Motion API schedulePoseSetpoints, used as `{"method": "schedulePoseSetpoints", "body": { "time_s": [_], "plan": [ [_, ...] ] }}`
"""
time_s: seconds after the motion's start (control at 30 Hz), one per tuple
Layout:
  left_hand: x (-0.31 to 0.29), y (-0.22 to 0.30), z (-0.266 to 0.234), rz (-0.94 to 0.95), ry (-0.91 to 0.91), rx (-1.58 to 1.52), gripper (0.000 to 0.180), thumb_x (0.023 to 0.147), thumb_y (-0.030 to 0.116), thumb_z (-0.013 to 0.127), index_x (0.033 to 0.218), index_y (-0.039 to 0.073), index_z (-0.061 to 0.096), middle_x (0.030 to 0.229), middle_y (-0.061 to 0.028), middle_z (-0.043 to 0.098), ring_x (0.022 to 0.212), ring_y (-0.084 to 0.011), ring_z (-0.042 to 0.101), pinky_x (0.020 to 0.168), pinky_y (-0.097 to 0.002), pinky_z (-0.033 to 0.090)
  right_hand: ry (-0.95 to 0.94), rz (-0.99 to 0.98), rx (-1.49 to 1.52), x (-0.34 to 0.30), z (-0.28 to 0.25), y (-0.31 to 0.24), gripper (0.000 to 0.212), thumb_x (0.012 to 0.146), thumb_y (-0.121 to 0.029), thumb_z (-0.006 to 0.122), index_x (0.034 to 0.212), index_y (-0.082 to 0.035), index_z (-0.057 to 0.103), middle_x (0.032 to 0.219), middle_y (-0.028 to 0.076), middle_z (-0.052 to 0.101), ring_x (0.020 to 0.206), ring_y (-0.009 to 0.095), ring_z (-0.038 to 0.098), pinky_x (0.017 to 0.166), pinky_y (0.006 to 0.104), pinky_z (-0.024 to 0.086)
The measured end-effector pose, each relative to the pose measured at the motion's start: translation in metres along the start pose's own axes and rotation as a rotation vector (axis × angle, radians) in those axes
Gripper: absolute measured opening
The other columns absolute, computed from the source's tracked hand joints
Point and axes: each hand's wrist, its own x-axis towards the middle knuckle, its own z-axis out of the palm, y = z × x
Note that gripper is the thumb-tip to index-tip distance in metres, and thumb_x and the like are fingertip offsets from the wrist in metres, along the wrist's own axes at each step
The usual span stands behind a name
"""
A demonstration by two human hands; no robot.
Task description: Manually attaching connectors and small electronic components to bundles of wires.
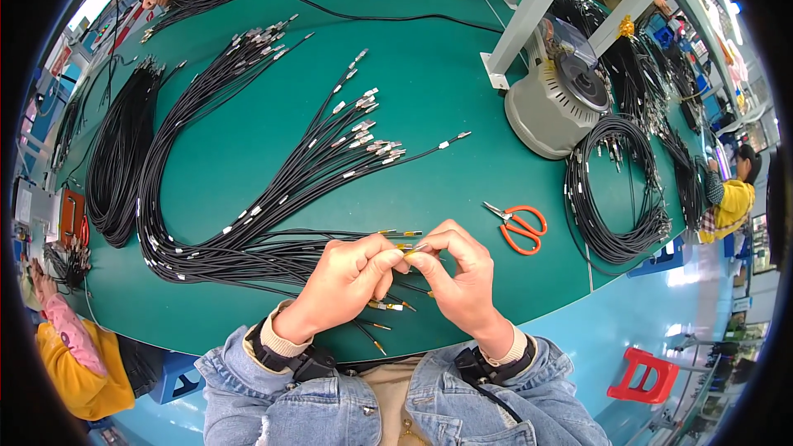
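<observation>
My left hand (345, 277) and my right hand (457, 274) meet above the near edge of the green table, fingers pinched together. Between the fingertips is a thin cable end (413, 249) with a yellowish sleeve and a metal tip; the fingers partly cover it. Under and beside my left hand fan out more black cable ends (382, 306) with gold-coloured tips. They belong to a long bundle of black cables (198, 264) that curves round to the left, with white tags and silver connectors on its far ends (363, 136). Orange-handled scissors (522, 228) lie right of my right hand.
A grey round machine (552, 107) stands by a white metal frame (516, 29). Beside it lies a coiled cable bundle (615, 190). Another black bundle (124, 157) rests at the left. Other people work around the table. A red stool (644, 374) stands on the blue floor.
</observation>
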Motion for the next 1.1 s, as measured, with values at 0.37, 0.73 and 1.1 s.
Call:
{"method": "schedulePoseSetpoints", "body": {
  "time_s": [0.37, 0.73, 1.1],
  "plan": [
    [0.003, 0.004, -0.017, -0.316, -0.14, -0.403, 0.035, 0.099, 0.025, 0.039, 0.077, 0.002, 0.056, 0.046, 0.0043, 0.042, 0.039, -0.0024, 0.03, 0.038, -0.0204, 0.022, -0.065, 0.197, 0.328, 0.005, -0.001, 0.005, 0.006, 0.085, -0.003, 0.059, 0.086, 0.002, 0.062, 0.084, 0.006, 0.058, 0.077, 0.012, 0.054, 0.069, 0.0247, 0.044],
    [0.008, 0.004, -0.004, -0.314, -0.13, -0.395, 0.032, 0.098, 0.025, 0.041, 0.084, 0.002, 0.059, 0.05, 0.0041, 0.044, 0.041, -0.0028, 0.031, 0.038, -0.0202, 0.023, -0.113, 0.172, 0.371, 0.01, -0.003, 0.011, 0.007, 0.087, -0.001, 0.057, 0.089, 0.004, 0.062, 0.083, 0.004, 0.056, 0.075, 0.009, 0.052, 0.069, 0.0227, 0.044],
    [0.01, 0.003, 0.006, -0.304, -0.107, -0.063, 0.011, 0.088, 0.008, 0.057, 0.084, 0.0, 0.062, 0.068, -0.0043, 0.062, 0.057, -0.0062, 0.054, 0.051, -0.0217, 0.042, -0.118, 0.212, 0.276, 0.0, -0.014, 0.02, 0.009, 0.087, -0.005, 0.058, 0.09, 0.002, 0.063, 0.082, 0.004, 0.055, 0.075, 0.01, 0.051, 0.069, 0.0231, 0.043]
  ]
}}
